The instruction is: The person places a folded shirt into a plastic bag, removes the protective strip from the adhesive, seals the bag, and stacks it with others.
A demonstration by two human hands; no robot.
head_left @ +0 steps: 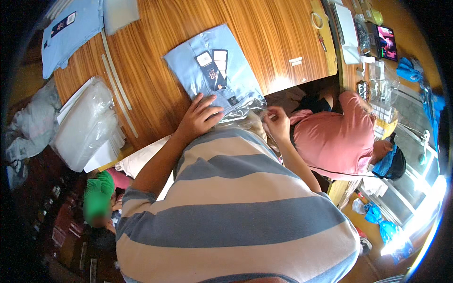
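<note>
A folded light-blue shirt (188,54) lies at the near edge of the wooden table inside a clear plastic bag (245,104). Dark tags (210,70) with white labels sit on its front. My left hand (202,115) rests on the lower left part of the bagged shirt, fingers stretched out and a little apart. At the bag's lower right corner, my right hand (277,121) has its fingers closed in a pinch on the loose plastic. The bag's near end is crumpled and hangs toward my body.
Another folded blue shirt (71,33) lies at the far left. Stacked clear plastic bags (87,125) stand at the left edge. A tape roll (316,20) is at the far right. One person in pink (332,137) sits close on my right; another in green (99,188) is lower left.
</note>
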